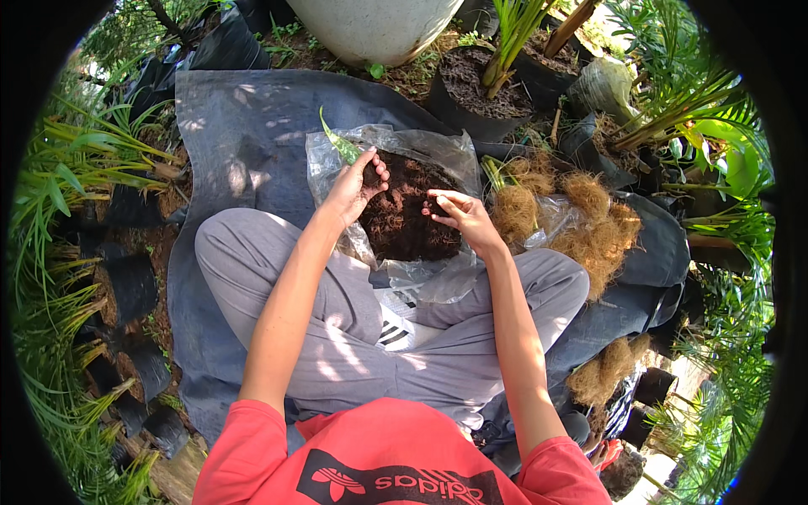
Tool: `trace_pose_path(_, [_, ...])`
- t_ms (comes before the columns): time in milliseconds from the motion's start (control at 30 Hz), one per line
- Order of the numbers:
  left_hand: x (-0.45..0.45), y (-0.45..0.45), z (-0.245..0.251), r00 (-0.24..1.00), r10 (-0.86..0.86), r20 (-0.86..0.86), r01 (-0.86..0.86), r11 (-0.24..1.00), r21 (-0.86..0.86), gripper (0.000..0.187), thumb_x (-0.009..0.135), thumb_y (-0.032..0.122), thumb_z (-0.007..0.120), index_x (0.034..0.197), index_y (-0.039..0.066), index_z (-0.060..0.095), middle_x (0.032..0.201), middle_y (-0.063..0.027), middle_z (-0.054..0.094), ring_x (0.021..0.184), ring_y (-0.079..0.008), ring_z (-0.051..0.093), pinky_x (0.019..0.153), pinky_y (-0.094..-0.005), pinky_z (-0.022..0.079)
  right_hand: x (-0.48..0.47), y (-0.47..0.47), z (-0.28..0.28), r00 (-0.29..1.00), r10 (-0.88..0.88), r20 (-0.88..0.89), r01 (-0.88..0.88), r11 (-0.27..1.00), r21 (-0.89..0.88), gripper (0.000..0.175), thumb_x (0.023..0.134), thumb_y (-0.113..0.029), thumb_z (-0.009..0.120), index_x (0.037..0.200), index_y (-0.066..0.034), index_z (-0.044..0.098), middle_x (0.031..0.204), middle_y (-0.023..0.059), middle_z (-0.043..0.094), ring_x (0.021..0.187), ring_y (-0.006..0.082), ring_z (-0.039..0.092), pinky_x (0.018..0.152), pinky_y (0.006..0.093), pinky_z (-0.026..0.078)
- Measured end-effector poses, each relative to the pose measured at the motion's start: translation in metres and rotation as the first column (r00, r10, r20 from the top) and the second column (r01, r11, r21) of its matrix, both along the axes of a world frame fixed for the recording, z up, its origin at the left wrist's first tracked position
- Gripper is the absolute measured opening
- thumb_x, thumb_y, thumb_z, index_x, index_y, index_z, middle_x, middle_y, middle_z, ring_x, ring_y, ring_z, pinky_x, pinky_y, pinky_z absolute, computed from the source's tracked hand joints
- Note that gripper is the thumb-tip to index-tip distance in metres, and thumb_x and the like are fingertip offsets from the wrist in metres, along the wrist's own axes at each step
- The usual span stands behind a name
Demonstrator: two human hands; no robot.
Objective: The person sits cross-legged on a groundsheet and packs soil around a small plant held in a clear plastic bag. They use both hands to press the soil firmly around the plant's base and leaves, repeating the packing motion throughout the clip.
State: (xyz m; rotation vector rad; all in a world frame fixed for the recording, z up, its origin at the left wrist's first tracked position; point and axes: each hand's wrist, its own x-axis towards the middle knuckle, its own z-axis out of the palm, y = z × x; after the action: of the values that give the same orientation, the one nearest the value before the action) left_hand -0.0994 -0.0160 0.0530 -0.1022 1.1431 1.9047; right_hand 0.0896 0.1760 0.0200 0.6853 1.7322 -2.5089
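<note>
Dark, crumbly soil (410, 227) lies in an opened clear plastic bag (464, 158) before my crossed legs. Over the soil's upper left edge, my left hand (356, 186) holds a plant cutting with a mottled green leaf (341, 144) between thumb and fingers; its lower end is hidden by the hand. My right hand (457, 214) is above the right side of the soil, thumb and fingertips drawn together. Whether a small bit of something is pinched there, I cannot tell.
A dark ground sheet (221, 126) lies under me. Coconut-fibre bundles (587, 227), some around green stems, rest at right. A potted palm (483, 88) and a large pale planter (379, 25) stand beyond the sheet. Black plant bags (131, 287) line the left. Part of another person shows at lower right.
</note>
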Motion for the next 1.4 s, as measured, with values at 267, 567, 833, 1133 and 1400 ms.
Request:
trace_pose_path(267, [-0.007,-0.005,-0.002,0.999,-0.026,0.047,0.02,0.993,0.116,0.042,0.11,0.039,0.062,0.077,0.018,0.045,0.066,0.0062,0.043,0.056,-0.0054,0.043,0.049,-0.0218,0.033,0.0,0.003,-0.012,0.999,-0.031,0.021,0.03,0.999,0.045,0.03,0.107,-0.011,0.066,0.134,0.0031,0.068,0.12,0.0094,0.074,0.108,0.0211,0.074,0.099,0.0341,0.061])
trace_pose_path(567, [-0.001,-0.003,-0.001,0.999,-0.016,-0.041,0.019,0.996,0.085,0.048,0.111,0.039,0.059,0.072,0.019,0.04,0.061,0.0085,0.035,0.05,-0.0036,0.034,0.045,-0.0216,0.025,0.001,-0.002,-0.006,0.996,0.066,-0.062,-0.068,0.997,-0.025,0.025,0.108,-0.008,0.064,0.13,0.0038,0.068,0.121,0.009,0.072,0.109,0.0248,0.074,0.099,0.0358,0.062])
trace_pose_path(833, [0.0,-0.003,0.0,0.997,-0.036,-0.068,0.041,0.996,0.076,0.048,0.111,0.039,0.059,0.071,0.02,0.039,0.059,0.009,0.033,0.048,-0.0033,0.032,0.044,-0.0217,0.024,-0.001,0.0,-0.005,0.997,-0.002,-0.076,0.003,1.0,0.01,0.027,0.111,-0.015,0.06,0.133,-0.0032,0.07,0.125,0.0077,0.073,0.111,0.0185,0.073,0.102,0.0372,0.059])
trace_pose_path(1133, [0.004,-0.002,0.002,0.992,-0.049,-0.115,0.053,0.998,0.035,0.048,0.112,0.039,0.057,0.071,0.019,0.038,0.058,0.0093,0.032,0.047,-0.003,0.03,0.044,-0.0219,0.021,-0.002,-0.001,-0.009,0.994,0.057,-0.09,-0.045,0.99,0.135,0.02,0.108,-0.009,0.063,0.124,-0.0001,0.071,0.118,0.0065,0.074,0.104,0.0156,0.071,0.099,0.0359,0.061])
trace_pose_path(1400, [0.005,-0.002,0.001,0.988,-0.062,-0.143,0.063,0.998,0.003,0.049,0.111,0.039,0.059,0.07,0.019,0.038,0.058,0.009,0.033,0.046,-0.0031,0.03,0.043,-0.0225,0.021,-0.003,-0.01,-0.004,0.993,0.076,-0.096,-0.057,0.982,0.18,0.019,0.103,-0.007,0.071,0.121,-0.0005,0.071,0.115,0.006,0.073,0.1,0.0146,0.07,0.091,0.0318,0.06])
